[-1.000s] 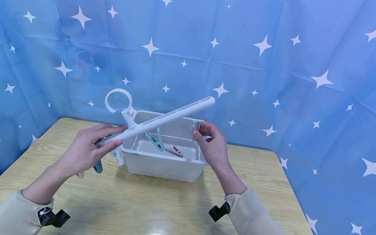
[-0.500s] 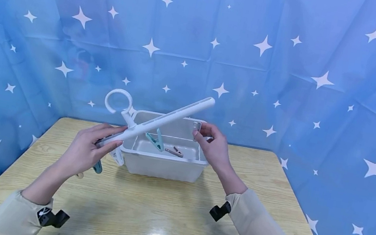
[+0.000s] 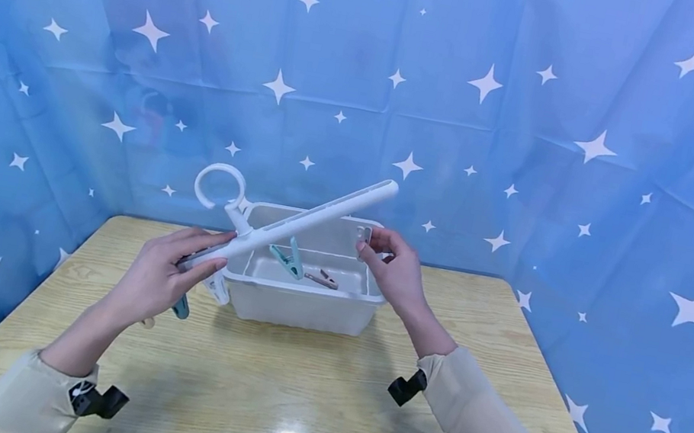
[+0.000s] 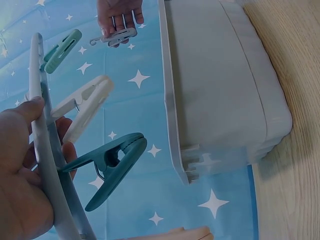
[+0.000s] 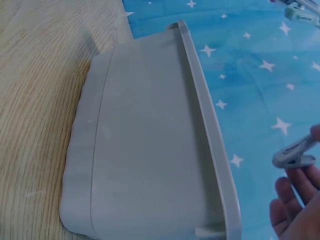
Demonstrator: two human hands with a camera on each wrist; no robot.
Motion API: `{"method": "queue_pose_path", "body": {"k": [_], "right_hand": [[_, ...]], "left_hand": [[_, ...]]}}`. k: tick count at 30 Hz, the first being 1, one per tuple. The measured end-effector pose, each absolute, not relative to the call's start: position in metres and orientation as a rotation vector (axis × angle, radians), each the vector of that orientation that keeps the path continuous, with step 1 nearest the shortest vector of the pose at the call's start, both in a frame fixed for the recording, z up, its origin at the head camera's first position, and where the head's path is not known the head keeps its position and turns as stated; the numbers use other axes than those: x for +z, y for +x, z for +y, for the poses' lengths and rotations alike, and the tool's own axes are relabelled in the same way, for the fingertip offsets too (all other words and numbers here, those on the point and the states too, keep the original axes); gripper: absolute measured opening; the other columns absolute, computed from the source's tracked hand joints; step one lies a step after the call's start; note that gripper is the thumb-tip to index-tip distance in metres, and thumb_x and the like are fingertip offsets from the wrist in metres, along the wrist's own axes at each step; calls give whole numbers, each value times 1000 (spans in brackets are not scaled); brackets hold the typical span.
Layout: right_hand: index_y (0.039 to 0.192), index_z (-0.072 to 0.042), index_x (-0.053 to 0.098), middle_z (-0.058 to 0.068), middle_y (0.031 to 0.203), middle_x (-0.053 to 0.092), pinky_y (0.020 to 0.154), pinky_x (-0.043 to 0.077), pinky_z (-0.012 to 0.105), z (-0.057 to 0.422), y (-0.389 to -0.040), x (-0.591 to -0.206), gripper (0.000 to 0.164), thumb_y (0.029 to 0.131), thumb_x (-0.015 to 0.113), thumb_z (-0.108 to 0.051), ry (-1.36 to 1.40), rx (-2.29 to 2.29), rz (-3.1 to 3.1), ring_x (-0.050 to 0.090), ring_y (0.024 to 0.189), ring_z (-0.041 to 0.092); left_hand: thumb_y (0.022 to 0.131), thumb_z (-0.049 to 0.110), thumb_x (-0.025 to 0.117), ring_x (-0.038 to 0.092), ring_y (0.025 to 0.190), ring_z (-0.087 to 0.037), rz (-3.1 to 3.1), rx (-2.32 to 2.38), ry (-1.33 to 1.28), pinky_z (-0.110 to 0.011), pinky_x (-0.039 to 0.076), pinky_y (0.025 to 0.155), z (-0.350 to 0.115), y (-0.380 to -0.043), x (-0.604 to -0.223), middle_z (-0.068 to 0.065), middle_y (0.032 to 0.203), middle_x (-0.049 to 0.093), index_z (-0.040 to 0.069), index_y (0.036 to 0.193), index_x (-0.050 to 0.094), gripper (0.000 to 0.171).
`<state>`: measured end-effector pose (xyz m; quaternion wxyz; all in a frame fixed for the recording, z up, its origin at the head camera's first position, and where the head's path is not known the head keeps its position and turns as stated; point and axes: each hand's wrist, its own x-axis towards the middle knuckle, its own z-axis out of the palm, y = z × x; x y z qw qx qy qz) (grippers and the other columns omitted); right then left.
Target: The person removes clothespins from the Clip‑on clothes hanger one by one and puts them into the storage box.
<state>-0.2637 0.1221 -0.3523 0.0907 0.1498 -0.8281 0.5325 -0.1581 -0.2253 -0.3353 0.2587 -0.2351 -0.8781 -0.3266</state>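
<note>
I have the left hand (image 3: 169, 274) wrapped on the lower end of the white hanger (image 3: 319, 215), thumb on one side and fingers behind. In my head view the hanger's long axis climbs from 8 o'clock toward 2 o'clock, its far tip free. The right hand (image 3: 397, 268) pinches a small grey clip (image 3: 363, 241) between thumb and fingers, over the right end of the storage bin (image 3: 299, 309) and apart from its rim.

The relation I'd steer by: from the grey clip, the hanger's tip lies between 12 and 1 o'clock, near but not touching. The right hand is the nearer one to that tip. The grey clip stands roughly along 12 to 6, so I judge it would need lifting and turning to meet the slanted bar.

My left wrist view shows a light green clip (image 4: 62, 51), a white clip (image 4: 90, 107) and a dark teal clip (image 4: 117, 162) on the hanger, all pointing toward about 1 or 2 o'clock.
</note>
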Motion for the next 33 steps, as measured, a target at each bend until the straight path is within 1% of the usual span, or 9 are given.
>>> {"method": "queue_pose_path", "body": {"k": [6,16,25,33], "right_hand": [[128,-16,62,7,114,66,87,47,35,123,-263,-352,42,94,68,-40,448,1567,-2496,60,102,22],[128,-15,63,7,115,67,87,47,36,125,-266,-355,41,95,68,-38,457,1558,-2494,61,104,23],[129,-15,63,7,115,67,86,48,33,124,-264,-354,40,96,67,-37,435,1554,-2506,61,104,23],[128,-16,64,5,116,68,88,48,36,125,-265,-355,38,96,66,-37,444,1546,-2495,61,105,21]], "left_hand": [[94,15,70,47,69,-5,-2380,-878,-640,-23,39,55,-225,-158,-334,1,106,71,22,135,65,42],[94,16,70,50,73,-6,-2383,-878,-641,-23,41,57,-225,-158,-334,0,110,70,23,135,64,42],[94,16,70,51,75,-7,-2387,-888,-631,-23,42,58,-225,-157,-335,-1,112,71,22,135,65,42],[95,16,69,51,74,-7,-2383,-891,-635,-23,42,58,-225,-158,-334,-2,113,71,23,135,64,41]]}}
